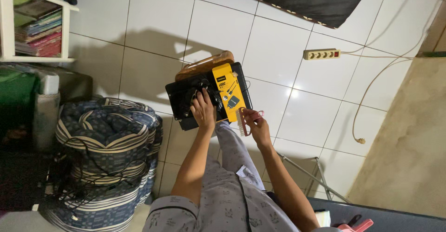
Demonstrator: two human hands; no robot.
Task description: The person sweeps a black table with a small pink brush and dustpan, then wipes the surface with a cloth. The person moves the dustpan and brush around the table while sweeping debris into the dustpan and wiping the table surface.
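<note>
Brush (242, 122) with pink handle, gripped in right hand (258, 126), its length pointing toward the yellow box (229, 91) just beyond the fingertips. Left hand (203, 110) rests flat, fingers spread, on the black tray (179, 103) beside it, above the white tiled floor (278, 46).

A flat yellow box (228, 91) with black pictures lies along the right edge of a black tray (179, 95), reaching its near right corner.

Glossy floor tiles (278, 51), seemingly plastic brush (242, 122), yellow cardboard box (228, 91).
</note>
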